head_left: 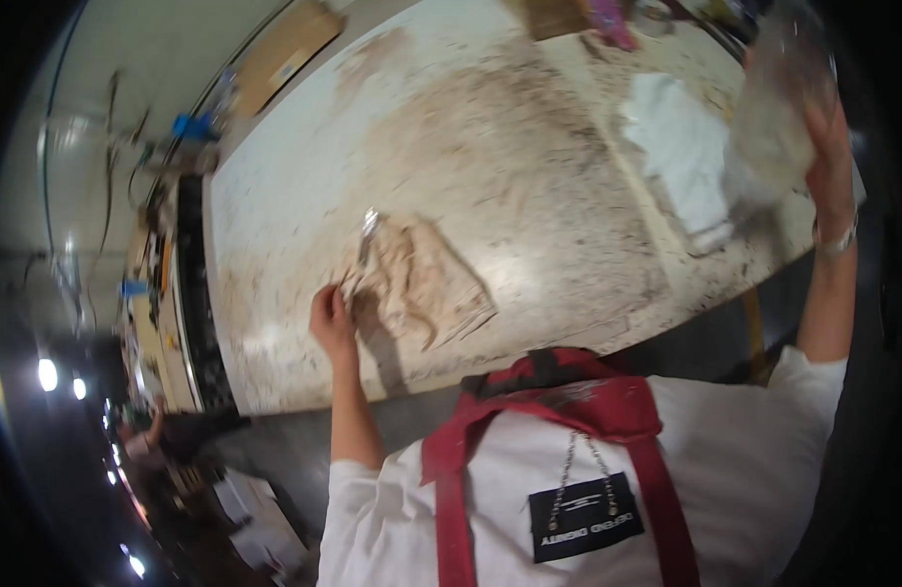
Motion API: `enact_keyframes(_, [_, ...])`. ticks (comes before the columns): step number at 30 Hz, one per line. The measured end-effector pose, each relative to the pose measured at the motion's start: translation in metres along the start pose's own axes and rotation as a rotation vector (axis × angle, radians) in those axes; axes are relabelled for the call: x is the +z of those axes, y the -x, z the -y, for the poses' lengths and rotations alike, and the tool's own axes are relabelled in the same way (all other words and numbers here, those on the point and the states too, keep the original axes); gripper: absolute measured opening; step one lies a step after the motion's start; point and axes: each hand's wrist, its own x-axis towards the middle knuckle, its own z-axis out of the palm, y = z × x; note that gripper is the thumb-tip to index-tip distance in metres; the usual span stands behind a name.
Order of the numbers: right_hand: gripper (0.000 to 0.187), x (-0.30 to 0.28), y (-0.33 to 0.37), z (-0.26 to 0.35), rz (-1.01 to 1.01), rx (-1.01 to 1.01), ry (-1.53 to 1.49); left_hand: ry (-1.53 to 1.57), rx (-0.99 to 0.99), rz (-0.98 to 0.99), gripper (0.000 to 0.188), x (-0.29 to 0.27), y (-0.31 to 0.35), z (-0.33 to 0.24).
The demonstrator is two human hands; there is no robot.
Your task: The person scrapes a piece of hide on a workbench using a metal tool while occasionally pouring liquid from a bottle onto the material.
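"Gripping what, your right hand [825,132]?"

"The clear plastic bag [769,122], fingers closed around it"

"And your left hand [333,321]?"

"At the left edge of the beige cloth [439,279], on the worktable [559,210]; whether pinching, I cannot tell"

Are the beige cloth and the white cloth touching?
Apart. The head view shows stained tabletop between the beige cloth and the white cloth.

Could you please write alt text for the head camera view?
The person's left hand is at the edge of a crumpled beige cloth on a smudged pale table, while the right hand holds a clear plastic bag near a white cloth.
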Motion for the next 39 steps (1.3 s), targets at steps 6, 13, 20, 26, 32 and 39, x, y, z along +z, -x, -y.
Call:
enact_keyframes(6, [0.083,0.181,0.036,-0.043,0.423,0.170,0.285,-0.023,0.083,0.017,0.013,0.012,-0.005,-0.008])
enact_keyframes(13, [0.069,0.298,0.041,-0.079,0.743,0.149,0.443,-0.111,0.019,0.172,0.019,0.020,-0.024,0.018])
enact_keyframes(20, [0.064,0.339,0.029,-0.073,0.779,0.038,0.762,0.046,-0.074,0.234,0.020,0.008,-0.017,0.016])
enact_keyframes(26, [0.065,0.355,0.032,-0.060,0.820,0.100,0.840,-0.009,0.189,0.105,0.026,0.008,-0.016,0.011])
enact_keyframes(32, [0.064,0.361,0.037,-0.057,0.847,0.119,0.861,-0.089,0.188,0.136,0.024,0.011,-0.023,0.024])
enact_keyframes(39, [0.064,0.357,0.035,-0.052,0.842,0.147,0.932,0.175,-0.001,0.179,0.013,-0.017,-0.013,0.003])
